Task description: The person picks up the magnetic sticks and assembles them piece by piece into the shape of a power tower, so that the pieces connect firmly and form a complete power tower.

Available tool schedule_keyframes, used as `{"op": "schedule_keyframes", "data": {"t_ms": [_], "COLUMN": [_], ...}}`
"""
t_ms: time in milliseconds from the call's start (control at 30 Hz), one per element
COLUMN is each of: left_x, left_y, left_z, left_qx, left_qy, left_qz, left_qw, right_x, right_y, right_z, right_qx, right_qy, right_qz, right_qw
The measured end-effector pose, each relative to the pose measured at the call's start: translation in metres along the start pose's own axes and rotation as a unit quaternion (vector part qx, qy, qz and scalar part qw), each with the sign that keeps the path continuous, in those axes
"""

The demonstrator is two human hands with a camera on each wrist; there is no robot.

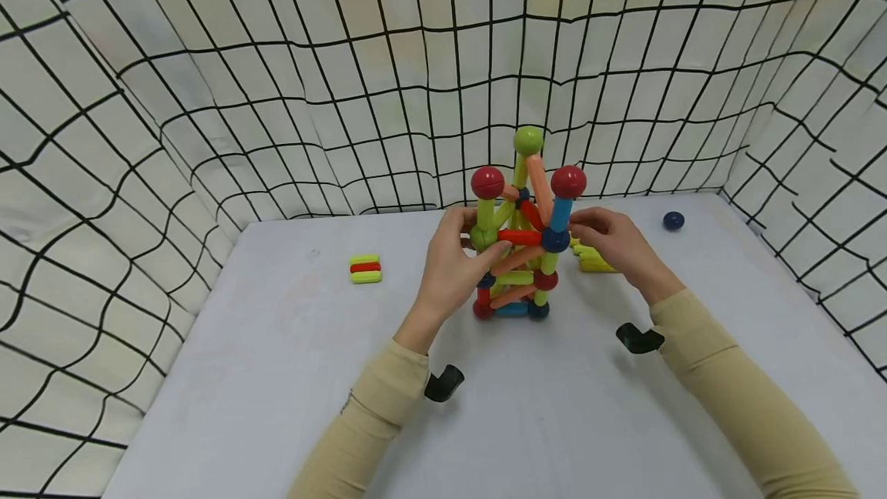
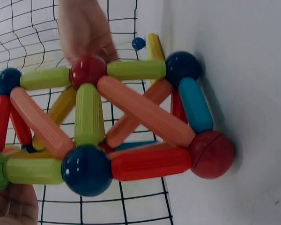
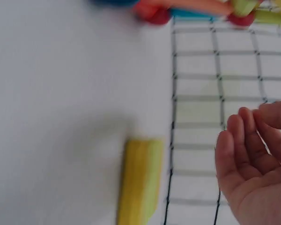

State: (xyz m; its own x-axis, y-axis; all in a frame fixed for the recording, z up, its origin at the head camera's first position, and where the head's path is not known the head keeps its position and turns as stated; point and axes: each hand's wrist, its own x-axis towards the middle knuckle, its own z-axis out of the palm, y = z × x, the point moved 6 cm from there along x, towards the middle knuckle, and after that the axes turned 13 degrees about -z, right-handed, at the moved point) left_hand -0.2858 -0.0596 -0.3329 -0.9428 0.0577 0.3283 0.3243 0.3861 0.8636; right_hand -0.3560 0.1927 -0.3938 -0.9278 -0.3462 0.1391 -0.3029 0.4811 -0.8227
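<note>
A tower of coloured rods and balls (image 1: 515, 278) stands upright on the white table. My left hand (image 1: 450, 264) grips its left side around a green ball (image 1: 483, 238), thumb across the front. Seen from the left wrist, red, green, blue and orange rods (image 2: 145, 112) join at blue and red balls. My right hand (image 1: 610, 241) is beside the tower's upper right, close to a blue ball (image 1: 556, 239) with a blue rod and red ball above it. In the right wrist view its fingers (image 3: 246, 154) are loosely bent, with nothing visible held; contact with the tower is unclear.
Yellow and green rods (image 1: 594, 259) lie behind the right hand. Two green rods and a red rod (image 1: 365, 269) lie side by side at the left. A dark blue ball (image 1: 674, 220) sits at the back right. Black netting (image 1: 430, 83) surrounds the table's back and sides.
</note>
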Motion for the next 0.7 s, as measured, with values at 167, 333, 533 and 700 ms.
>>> {"op": "schedule_keyframes", "data": {"t_ms": [167, 333, 533, 700], "left_x": [-0.006, -0.008, -0.011, -0.018], "left_y": [0.007, 0.01, 0.013, 0.015], "left_z": [0.006, 0.013, 0.015, 0.01], "left_qx": [0.004, -0.004, 0.007, -0.005], "left_qy": [0.042, 0.076, 0.088, 0.09], "left_qz": [0.012, -0.028, -0.035, 0.015], "left_qw": [0.999, 0.9967, 0.9955, 0.9958], "right_x": [-0.01, -0.017, -0.019, -0.018], "right_y": [0.037, 0.052, 0.05, 0.048], "right_z": [-0.01, -0.011, -0.004, -0.003], "right_qx": [-0.176, -0.249, -0.3, -0.286], "right_qy": [-0.066, -0.098, -0.111, -0.114], "right_qz": [0.008, -0.024, -0.063, -0.06], "right_qw": [0.982, 0.963, 0.945, 0.95]}}
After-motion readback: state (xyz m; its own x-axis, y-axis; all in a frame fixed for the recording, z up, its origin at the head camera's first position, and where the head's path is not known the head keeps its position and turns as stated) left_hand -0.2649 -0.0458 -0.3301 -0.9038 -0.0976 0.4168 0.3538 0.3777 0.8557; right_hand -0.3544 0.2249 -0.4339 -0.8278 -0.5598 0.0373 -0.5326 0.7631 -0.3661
